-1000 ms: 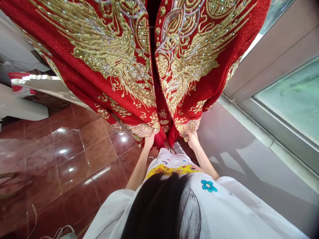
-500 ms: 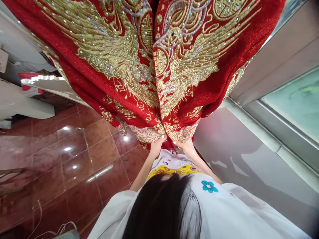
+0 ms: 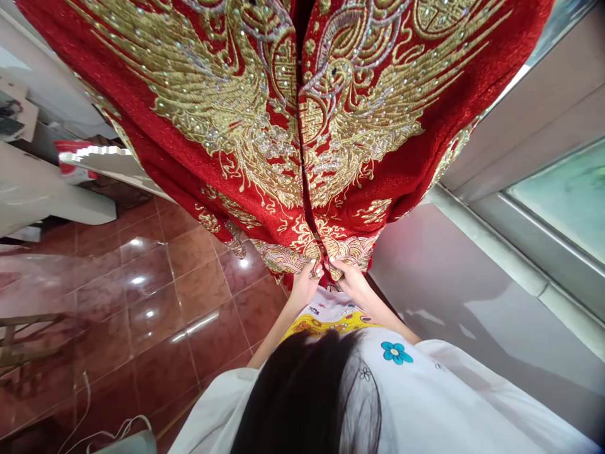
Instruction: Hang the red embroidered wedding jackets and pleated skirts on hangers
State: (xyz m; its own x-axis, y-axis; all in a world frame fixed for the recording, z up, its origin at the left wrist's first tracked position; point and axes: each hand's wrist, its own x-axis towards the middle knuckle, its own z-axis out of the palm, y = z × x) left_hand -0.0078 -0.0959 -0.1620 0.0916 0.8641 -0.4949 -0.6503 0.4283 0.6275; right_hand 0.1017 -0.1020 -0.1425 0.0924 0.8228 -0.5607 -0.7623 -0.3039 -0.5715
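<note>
A red jacket (image 3: 265, 189) with gold embroidered birds and beads hangs in front of me, its front opening running down the middle. My left hand (image 3: 306, 284) pinches the bottom edge of the left front panel, thumb on top. Close beside it, my right hand (image 3: 352, 280) grips the matching hem corner of the right panel. Between the two edges a narrow dark gap shows, wider toward the top. The wave-patterned hem (image 3: 283, 255) spreads out to both sides of my hands. My fingers under the cloth are partly hidden.
Shiny red-brown floor tiles (image 3: 155, 296) lie at the left. A wooden stool (image 3: 28, 340) and white cables (image 3: 125, 425) are at the lower left. On the right stand a grey panel (image 3: 454, 290) and a metal-framed window (image 3: 562, 183). A white wavy-edged board (image 3: 113, 161) sits behind the jacket.
Both hands have shifted slightly and hold the hem corners with fingers more curled. The gap between the front edges is more visible. The whole view has moved a little.
</note>
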